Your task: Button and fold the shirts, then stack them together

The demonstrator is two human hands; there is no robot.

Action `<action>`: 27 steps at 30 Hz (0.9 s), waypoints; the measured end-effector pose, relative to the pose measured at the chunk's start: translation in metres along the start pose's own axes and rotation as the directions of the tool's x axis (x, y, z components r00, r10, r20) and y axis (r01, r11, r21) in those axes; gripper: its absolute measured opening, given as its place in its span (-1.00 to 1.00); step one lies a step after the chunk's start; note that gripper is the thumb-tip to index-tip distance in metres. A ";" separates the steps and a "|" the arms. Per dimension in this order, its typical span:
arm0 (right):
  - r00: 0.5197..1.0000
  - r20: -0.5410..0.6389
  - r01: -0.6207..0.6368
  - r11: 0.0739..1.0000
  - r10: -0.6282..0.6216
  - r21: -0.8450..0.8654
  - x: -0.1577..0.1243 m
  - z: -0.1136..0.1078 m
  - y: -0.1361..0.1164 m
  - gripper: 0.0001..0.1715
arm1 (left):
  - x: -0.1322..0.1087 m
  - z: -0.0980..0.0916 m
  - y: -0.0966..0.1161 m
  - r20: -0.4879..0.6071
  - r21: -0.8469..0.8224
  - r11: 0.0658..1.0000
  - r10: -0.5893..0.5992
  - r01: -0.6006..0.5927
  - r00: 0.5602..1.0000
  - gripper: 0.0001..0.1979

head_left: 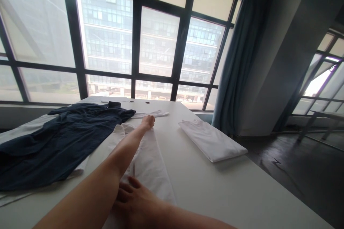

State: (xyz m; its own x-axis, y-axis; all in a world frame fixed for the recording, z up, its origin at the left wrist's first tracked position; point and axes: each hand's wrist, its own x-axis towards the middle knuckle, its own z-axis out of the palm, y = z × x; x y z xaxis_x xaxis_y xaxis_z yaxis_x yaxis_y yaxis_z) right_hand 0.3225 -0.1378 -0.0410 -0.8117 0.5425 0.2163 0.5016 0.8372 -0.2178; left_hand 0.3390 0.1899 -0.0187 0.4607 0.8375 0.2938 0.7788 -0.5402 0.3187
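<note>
A white shirt [156, 164] lies lengthwise on the white table, one side folded in to make a long strip with a straight right edge. My left arm reaches across it, and my left hand [148, 121] is closed on the shirt's far end near the collar. A white sleeve-like piece [158, 114] stretches out just beyond that hand. Close to me, my right hand [135, 200] rests flat on the near part of the shirt, fingers apart. My left forearm covers some of the shirt's left side.
To the left a dark navy shirt [59, 136] is spread over white cloth. A folded white garment [212, 139] lies near the right edge of the table [215, 189]. Behind are large windows [158, 43], a blue curtain [236, 64] and a grey column [276, 61].
</note>
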 end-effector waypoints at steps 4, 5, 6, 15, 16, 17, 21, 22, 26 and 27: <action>0.999 0.043 -0.005 1.000 0.005 0.020 0.002 0.004 0.007 -0.21 | 0.007 0.002 -0.006 -0.083 -0.108 0.986 -0.137 0.128 0.987 -0.70; 0.999 0.051 -0.015 1.000 0.014 0.027 0.002 0.003 0.007 -0.19 | 0.007 0.002 -0.008 -0.091 -0.129 0.981 -0.159 0.146 0.983 -0.68; 0.998 0.055 -0.023 0.999 0.021 0.035 0.002 0.002 0.006 -0.16 | 0.007 0.003 -0.009 -0.092 -0.147 0.977 -0.171 0.157 0.981 -0.68; 0.997 -0.015 -0.076 0.993 0.077 0.093 -0.008 -0.017 -0.015 -0.21 | -0.044 -0.022 -0.025 -0.014 -0.223 0.970 0.095 -0.096 0.995 -0.61; 0.997 -0.016 -0.072 0.993 0.074 0.098 -0.008 -0.018 -0.017 -0.21 | -0.059 -0.029 -0.029 -0.011 -0.219 0.961 0.168 -0.166 0.986 -0.59; 0.997 -0.022 -0.070 0.992 0.072 0.103 -0.007 -0.017 -0.018 -0.21 | -0.076 -0.036 -0.035 -0.007 -0.210 0.948 0.243 -0.239 0.970 -0.58; 0.985 -0.084 -0.142 0.987 0.148 0.078 -0.007 -0.020 -0.011 -0.37 | -0.166 -0.069 -0.065 -0.025 -0.113 0.906 0.408 -0.408 0.913 -0.58; 0.973 -0.114 -0.193 0.979 0.199 0.062 -0.009 -0.024 -0.005 -0.45 | -0.191 -0.079 -0.073 -0.015 -0.083 0.905 0.418 -0.418 0.908 -0.59; 0.855 -0.184 -0.498 0.867 0.486 -0.023 -0.032 -0.049 0.031 -0.59 | -0.282 -0.115 -0.100 0.118 -0.048 0.928 0.373 -0.369 0.920 -0.67; 0.823 -0.161 -0.558 0.829 0.545 -0.047 -0.040 -0.055 0.040 -0.51 | -0.301 -0.122 -0.103 0.152 -0.051 0.933 0.359 -0.355 0.921 -0.68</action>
State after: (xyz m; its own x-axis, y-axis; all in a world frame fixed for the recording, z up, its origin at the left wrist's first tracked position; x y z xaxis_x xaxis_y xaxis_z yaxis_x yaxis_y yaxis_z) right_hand 0.3919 -0.1223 -0.0061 -0.3468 0.9136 0.2124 0.8824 0.3945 -0.2563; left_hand 0.0687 -0.0163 -0.0300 0.7685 0.5897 0.2481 0.5414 -0.8061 0.2389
